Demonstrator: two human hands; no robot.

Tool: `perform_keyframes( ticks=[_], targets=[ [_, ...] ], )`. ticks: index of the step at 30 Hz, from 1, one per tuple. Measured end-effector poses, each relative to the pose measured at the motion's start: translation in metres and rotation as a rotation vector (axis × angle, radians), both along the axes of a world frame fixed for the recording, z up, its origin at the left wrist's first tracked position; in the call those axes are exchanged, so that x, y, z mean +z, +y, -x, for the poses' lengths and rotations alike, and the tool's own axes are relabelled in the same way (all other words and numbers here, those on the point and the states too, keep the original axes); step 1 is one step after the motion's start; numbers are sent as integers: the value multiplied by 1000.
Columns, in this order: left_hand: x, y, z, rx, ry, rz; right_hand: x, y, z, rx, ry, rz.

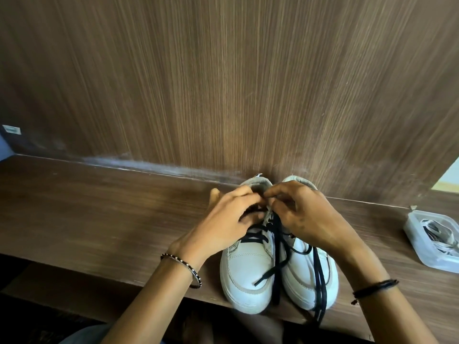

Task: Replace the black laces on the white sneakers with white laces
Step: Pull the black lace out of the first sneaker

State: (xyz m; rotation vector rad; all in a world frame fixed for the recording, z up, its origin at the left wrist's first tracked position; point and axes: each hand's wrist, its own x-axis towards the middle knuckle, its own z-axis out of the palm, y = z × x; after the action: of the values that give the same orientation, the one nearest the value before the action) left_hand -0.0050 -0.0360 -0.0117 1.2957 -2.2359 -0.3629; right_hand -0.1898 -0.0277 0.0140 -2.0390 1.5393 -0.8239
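Two white sneakers stand side by side on the wooden shelf, toes toward me: the left sneaker (248,271) and the right sneaker (306,274). Black laces (278,266) are still threaded low on the left sneaker, and loose ends trail over both toes and the shelf's front edge. My left hand (228,222) and my right hand (308,217) meet at the top eyelets of the left sneaker, fingertips pinching the black lace there. The hands hide both tongues. White laces (439,234) lie in a clear container at the right.
The clear plastic container (422,254) sits on the wooden shelf (99,214) near the right edge of view. A wood-grain panel (223,83) rises directly behind the sneakers. The shelf's front edge runs just under the sneaker toes.
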Motion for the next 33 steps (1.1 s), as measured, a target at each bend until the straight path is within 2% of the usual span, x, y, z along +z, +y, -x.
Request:
perform_keyframes(
  ticks=[4,8,11,16,18,20,22,26,29,30,31,33],
  targets=[
    [-4,-3,4,40,90,96,1,0,0,-4,-6,-1],
    [-8,0,15,156,430,47,3,2,0,8,-2,-1],
    [-12,1,17,223,755,-170,4,3,-1,8,-19,-10],
    [-3,-1,17,310,1473,-544,0,-1,2,-4,-14,-31],
    [0,-3,15,287,1638,-619,-1,-2,2,-9,-18,-24],
    [3,-2,16,212,1687,-621,0,-1,2,-8,-15,-22],
    [8,2,16,134,1594,-590,1,-1,2,-5,0,-17],
    [15,3,5,66,1193,-578,3,1,2,-7,5,-22],
    [8,6,3,74,491,-235,4,1,2,6,13,-21],
    [5,8,5,43,309,-122,4,1,2,8,14,-23],
    [3,9,7,16,200,-42,5,2,2,8,17,-25],
    [-1,6,6,-25,118,26,6,2,2,6,24,-20]
  ],
)
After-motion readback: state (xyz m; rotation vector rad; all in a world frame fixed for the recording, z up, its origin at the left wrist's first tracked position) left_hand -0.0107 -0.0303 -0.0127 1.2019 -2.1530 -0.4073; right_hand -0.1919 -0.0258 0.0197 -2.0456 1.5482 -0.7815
